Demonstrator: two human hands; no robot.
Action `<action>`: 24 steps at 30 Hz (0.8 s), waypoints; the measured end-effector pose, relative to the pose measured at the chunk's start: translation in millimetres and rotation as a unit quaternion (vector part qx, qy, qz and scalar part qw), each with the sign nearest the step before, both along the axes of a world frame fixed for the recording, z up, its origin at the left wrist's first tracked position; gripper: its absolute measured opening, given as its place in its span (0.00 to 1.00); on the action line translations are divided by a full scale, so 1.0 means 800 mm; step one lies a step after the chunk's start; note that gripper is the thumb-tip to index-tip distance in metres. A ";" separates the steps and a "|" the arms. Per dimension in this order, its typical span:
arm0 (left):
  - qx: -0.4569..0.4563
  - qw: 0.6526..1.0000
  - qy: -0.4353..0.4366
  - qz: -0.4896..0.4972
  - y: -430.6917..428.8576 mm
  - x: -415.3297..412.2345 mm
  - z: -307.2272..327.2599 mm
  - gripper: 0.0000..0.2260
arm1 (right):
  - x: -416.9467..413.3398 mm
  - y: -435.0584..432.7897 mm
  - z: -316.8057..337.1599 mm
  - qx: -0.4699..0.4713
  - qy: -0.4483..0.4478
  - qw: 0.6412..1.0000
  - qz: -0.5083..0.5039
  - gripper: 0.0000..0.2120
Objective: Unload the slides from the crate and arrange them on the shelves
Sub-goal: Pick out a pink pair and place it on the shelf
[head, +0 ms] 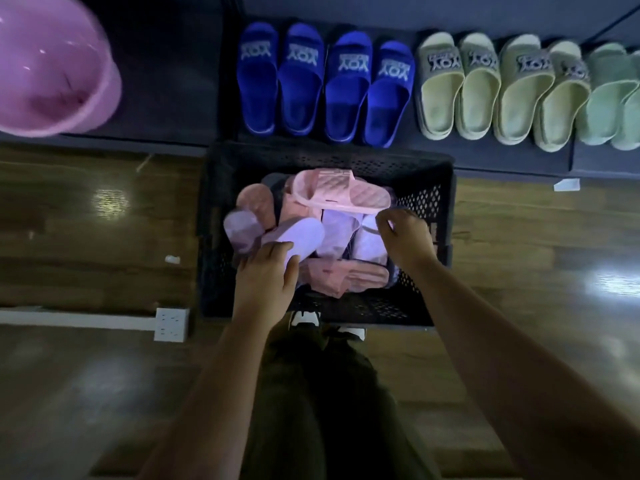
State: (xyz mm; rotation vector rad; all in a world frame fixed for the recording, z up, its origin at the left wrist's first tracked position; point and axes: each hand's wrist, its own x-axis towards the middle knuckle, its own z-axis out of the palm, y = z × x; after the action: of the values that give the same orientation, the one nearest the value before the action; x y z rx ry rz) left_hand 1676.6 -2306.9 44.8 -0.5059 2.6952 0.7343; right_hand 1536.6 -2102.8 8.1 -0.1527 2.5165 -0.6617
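A black perforated crate [429, 202] stands on the floor before a low dark shelf [512, 161]. It holds several pink and lilac slides in a loose pile. My left hand [265, 278] grips the heel of a lilac slide [298, 237] at the near left of the pile. My right hand [403, 235] pinches the edge of a pink slide [341, 195] that lies across the top of the pile. On the shelf stand several blue slides [323, 88], pale yellow-green slides [498, 91] and green slides [613, 98] in a row.
A pink plastic basin [52, 67] sits at the upper left on the dark surface. A white power strip [171, 324] lies on the wooden floor left of the crate. My shoes [304, 320] touch the crate's near wall. A paper scrap [566, 184] lies below the shelf.
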 end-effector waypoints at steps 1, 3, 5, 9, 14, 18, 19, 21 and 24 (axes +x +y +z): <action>0.004 1.000 0.004 -0.002 0.004 0.000 -0.020 0.20 | -0.010 -0.004 -0.020 0.000 -0.004 1.000 0.003 0.20; 0.017 1.000 0.009 -0.003 0.012 -0.002 -0.056 0.20 | -0.031 -0.013 -0.059 -0.002 0.001 1.000 0.021 0.21; 0.033 0.999 0.013 0.003 0.015 -0.006 -0.088 0.20 | -0.054 -0.025 -0.093 0.002 0.007 0.999 0.033 0.17; 0.046 0.998 0.040 0.019 0.016 -0.015 -0.136 0.19 | -0.088 -0.048 -0.153 -0.001 -0.010 1.000 0.016 0.20; 0.038 0.996 0.075 0.031 0.016 -0.020 -0.170 0.16 | -0.103 -0.059 -0.196 0.072 -0.071 0.994 0.039 0.24; 0.040 0.994 0.094 0.041 0.018 -0.015 -0.178 0.15 | -0.114 -0.056 -0.202 0.136 -0.118 0.981 0.077 0.37; 0.041 0.993 0.098 0.041 0.019 -0.013 -0.179 0.15 | -0.115 -0.055 -0.201 0.132 -0.107 0.984 0.050 0.42; 0.047 0.993 0.103 0.041 0.020 -0.009 -0.181 0.14 | -0.111 -0.048 -0.207 0.120 -0.103 0.987 0.034 0.42; 0.060 0.992 0.107 0.040 0.023 -0.004 -0.181 0.13 | -0.096 -0.036 -0.208 0.031 -0.157 0.987 -0.023 0.43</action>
State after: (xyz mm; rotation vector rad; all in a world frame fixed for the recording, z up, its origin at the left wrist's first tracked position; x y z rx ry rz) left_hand 1673.7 -2288.2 -100.2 -0.5366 2.8154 1.0197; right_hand 1459.7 -2131.4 -158.5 0.0302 2.2393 -0.5743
